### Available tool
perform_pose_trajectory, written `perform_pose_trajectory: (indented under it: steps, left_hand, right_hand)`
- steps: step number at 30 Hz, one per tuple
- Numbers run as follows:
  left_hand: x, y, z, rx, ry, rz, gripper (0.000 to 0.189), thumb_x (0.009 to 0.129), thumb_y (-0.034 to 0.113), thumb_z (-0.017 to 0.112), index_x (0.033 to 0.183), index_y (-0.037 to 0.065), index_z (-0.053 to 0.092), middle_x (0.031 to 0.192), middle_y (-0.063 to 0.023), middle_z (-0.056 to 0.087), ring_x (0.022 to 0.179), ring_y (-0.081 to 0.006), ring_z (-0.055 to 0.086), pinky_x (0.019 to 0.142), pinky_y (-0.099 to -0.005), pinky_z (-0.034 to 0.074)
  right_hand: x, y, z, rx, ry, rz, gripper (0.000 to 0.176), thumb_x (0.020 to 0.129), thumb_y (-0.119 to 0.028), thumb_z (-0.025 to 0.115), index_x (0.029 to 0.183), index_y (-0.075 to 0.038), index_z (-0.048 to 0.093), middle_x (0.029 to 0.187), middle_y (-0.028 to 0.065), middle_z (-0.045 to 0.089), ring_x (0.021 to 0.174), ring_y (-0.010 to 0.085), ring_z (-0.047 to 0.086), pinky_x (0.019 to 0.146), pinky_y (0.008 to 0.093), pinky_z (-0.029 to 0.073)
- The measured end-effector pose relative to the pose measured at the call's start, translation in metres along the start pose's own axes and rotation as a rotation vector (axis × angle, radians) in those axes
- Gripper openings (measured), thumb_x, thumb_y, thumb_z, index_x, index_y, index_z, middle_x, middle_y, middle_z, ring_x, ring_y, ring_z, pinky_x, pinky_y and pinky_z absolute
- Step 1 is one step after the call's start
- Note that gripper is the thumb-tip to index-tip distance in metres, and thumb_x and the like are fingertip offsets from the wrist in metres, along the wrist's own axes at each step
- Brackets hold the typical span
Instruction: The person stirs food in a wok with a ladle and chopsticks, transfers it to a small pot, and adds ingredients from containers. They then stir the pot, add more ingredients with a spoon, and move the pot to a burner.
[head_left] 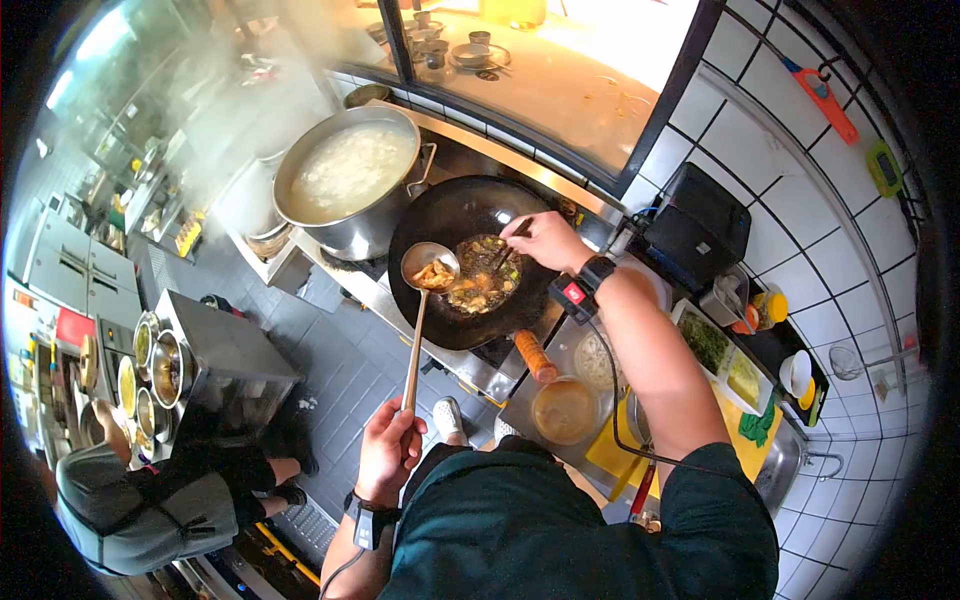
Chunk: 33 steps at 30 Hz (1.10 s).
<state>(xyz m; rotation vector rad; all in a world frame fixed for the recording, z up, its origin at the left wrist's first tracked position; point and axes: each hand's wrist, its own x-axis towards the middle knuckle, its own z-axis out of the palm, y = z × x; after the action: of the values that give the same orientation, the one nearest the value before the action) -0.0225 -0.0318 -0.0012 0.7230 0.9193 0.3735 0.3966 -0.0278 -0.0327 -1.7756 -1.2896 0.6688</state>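
Observation:
My left hand grips the long handle of a metal ladle, whose bowl holds pieces of fried food and hangs over the near rim of a black wok. My right hand reaches over the wok from the right and holds dark chopsticks, their tips in the brownish food and liquid at the wok's bottom. Both wrists wear a strapped band with a cable.
A big steaming steel pot of pale liquid stands left of the wok. Bowls, a yellow board and trays of greens fill the counter at the right. Another person crouches at lower left beside metal containers.

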Motion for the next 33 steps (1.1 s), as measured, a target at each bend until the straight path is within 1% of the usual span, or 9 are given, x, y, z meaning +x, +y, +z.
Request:
perform_pose_trajectory:
  steps: [3,9,13,16,19,21,26,31,33]
  left_hand:
    - [0.0,-0.001,-0.002,-0.03,-0.026,-0.004,0.029,0.1,0.01,0.05,0.127,-0.001,0.046,0.08,-0.0121,0.063,0.047,-0.0101,0.049,0.036,-0.0212,0.035]
    - [-0.005,0.0,0.002,-0.011,0.0,0.016,0.026,0.1,0.012,0.05,0.124,0.001,0.049,0.08,-0.0099,0.062,0.048,-0.0091,0.048,0.035,-0.0205,0.033]
    - [-0.003,-0.001,0.0,-0.008,0.01,0.014,0.026,0.101,0.012,0.049,0.125,0.002,0.049,0.081,-0.01,0.062,0.048,-0.0093,0.048,0.035,-0.0206,0.033]
    - [-0.002,-0.001,0.0,-0.015,0.006,0.023,0.027,0.101,0.012,0.049,0.125,0.002,0.048,0.081,-0.0101,0.062,0.048,-0.0095,0.048,0.035,-0.0206,0.033]
    - [0.0,-0.002,0.0,-0.002,0.0,0.03,0.027,0.101,0.012,0.049,0.126,0.002,0.048,0.081,-0.0102,0.062,0.048,-0.0097,0.048,0.035,-0.0207,0.033]
    - [0.003,-0.004,-0.003,-0.001,0.015,0.007,0.028,0.101,0.011,0.051,0.126,0.0,0.047,0.081,-0.0114,0.063,0.047,-0.0096,0.049,0.036,-0.0217,0.036]
    - [0.008,-0.007,-0.001,-0.049,-0.014,-0.038,0.027,0.101,0.012,0.05,0.126,0.0,0.048,0.082,-0.0108,0.062,0.049,-0.0099,0.049,0.036,-0.0215,0.035]
    - [0.006,-0.003,-0.001,-0.129,-0.037,-0.044,0.027,0.101,0.012,0.05,0.125,0.0,0.049,0.082,-0.0109,0.062,0.049,-0.01,0.048,0.036,-0.0212,0.035]
    - [0.003,0.001,0.001,-0.16,-0.02,-0.055,0.025,0.1,0.011,0.051,0.123,0.0,0.05,0.082,-0.0116,0.062,0.048,-0.0101,0.048,0.036,-0.0213,0.035]
  right_hand:
    - [0.003,0.005,0.016,-0.082,0.007,-0.018,0.016,0.086,-0.016,0.066,0.095,-0.007,0.075,0.089,0.0138,0.074,0.079,0.0273,0.071,0.076,0.0357,0.055]
    - [0.004,0.018,0.042,-0.126,0.088,0.107,0.014,0.085,-0.016,0.066,0.09,-0.007,0.074,0.085,0.017,0.071,0.08,0.0313,0.069,0.075,0.0383,0.054]
    - [0.001,0.018,0.043,-0.133,0.124,-0.048,0.013,0.085,-0.018,0.069,0.091,-0.007,0.074,0.083,0.018,0.07,0.078,0.0335,0.069,0.072,0.041,0.054]
    - [-0.002,0.018,0.032,-0.225,0.201,0.002,0.013,0.085,-0.018,0.069,0.09,-0.007,0.073,0.083,0.0169,0.07,0.077,0.0324,0.07,0.071,0.0401,0.054]
    - [-0.003,0.012,0.019,-0.072,0.223,0.025,0.012,0.086,-0.015,0.067,0.088,-0.005,0.072,0.076,0.0144,0.07,0.071,0.027,0.07,0.067,0.0358,0.054]
    - [-0.001,0.005,0.013,0.06,0.253,0.064,0.016,0.09,-0.017,0.067,0.089,-0.002,0.072,0.073,0.012,0.07,0.064,0.0157,0.069,0.063,0.03,0.054]
    - [-0.001,-0.032,0.005,0.403,0.0,0.048,0.02,0.095,-0.011,0.066,0.109,0.002,0.07,0.094,0.0082,0.073,0.082,0.0131,0.07,0.077,0.0256,0.057]
    - [0.009,-0.01,-0.003,0.19,0.273,-0.012,0.016,0.09,-0.014,0.067,0.099,-0.002,0.073,0.078,0.0077,0.073,0.07,0.0117,0.069,0.065,0.0261,0.054]
    - [0.012,0.012,0.002,0.115,0.253,-0.013,0.016,0.09,-0.016,0.068,0.098,-0.004,0.074,0.077,0.0083,0.073,0.069,0.0123,0.07,0.064,0.0268,0.054]
